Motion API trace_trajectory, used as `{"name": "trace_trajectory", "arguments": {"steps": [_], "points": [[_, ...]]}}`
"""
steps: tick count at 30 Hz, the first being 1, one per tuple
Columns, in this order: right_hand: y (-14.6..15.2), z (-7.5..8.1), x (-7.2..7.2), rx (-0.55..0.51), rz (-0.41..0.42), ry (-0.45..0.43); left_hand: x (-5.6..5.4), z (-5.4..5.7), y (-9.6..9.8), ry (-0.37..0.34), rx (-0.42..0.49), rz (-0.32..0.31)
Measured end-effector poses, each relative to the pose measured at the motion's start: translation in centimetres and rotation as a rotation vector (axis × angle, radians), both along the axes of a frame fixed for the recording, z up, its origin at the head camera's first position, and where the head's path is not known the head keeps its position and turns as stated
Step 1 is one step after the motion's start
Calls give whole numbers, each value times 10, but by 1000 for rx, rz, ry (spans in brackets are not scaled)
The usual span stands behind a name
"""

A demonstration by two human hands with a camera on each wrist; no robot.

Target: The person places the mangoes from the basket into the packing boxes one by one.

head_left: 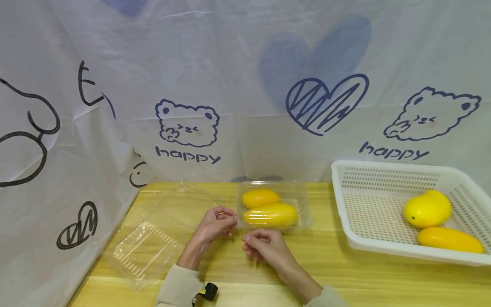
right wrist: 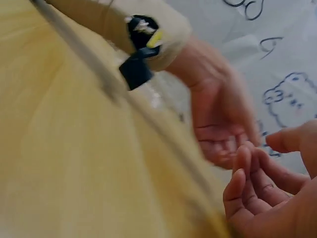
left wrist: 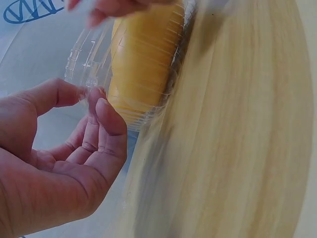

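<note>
A clear plastic clamshell box point(head_left: 304, 213) sits near the back of the table with two yellow mangoes point(head_left: 271, 215) inside, one behind the other. At its front left corner my left hand point(head_left: 215, 224) pinches the plastic edge between thumb and fingers. The left wrist view shows this left hand point(left wrist: 74, 153) close up, with the mango point(left wrist: 141, 59) behind the ribbed wall. Just in front of the box hovers my right hand point(head_left: 266, 249), fingers loosely bent. In the right wrist view the right hand point(right wrist: 272, 183) holds nothing, its thumb apart from the fingers.
Another clear plastic box point(head_left: 147, 251) lies spread out at the left of the table. To the right stands a white perforated basket point(head_left: 341, 204) holding a mango point(head_left: 427, 209) and a longer mango point(head_left: 450, 240). A printed cloth point(head_left: 245, 140) hangs behind the table.
</note>
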State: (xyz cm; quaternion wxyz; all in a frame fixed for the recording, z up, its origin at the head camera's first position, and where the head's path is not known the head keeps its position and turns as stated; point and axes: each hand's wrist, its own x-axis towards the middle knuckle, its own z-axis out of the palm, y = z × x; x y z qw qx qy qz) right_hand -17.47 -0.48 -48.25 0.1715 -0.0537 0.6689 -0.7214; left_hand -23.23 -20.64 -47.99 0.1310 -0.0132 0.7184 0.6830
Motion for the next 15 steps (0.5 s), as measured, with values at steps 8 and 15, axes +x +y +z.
{"name": "trace_trajectory", "arguments": {"steps": [8,15], "points": [[37,37,-4,297,173,390,0,2,4,-4,6,28],[65,54,-9,499,-8,516,1,1,3,-10,38,25]]}}
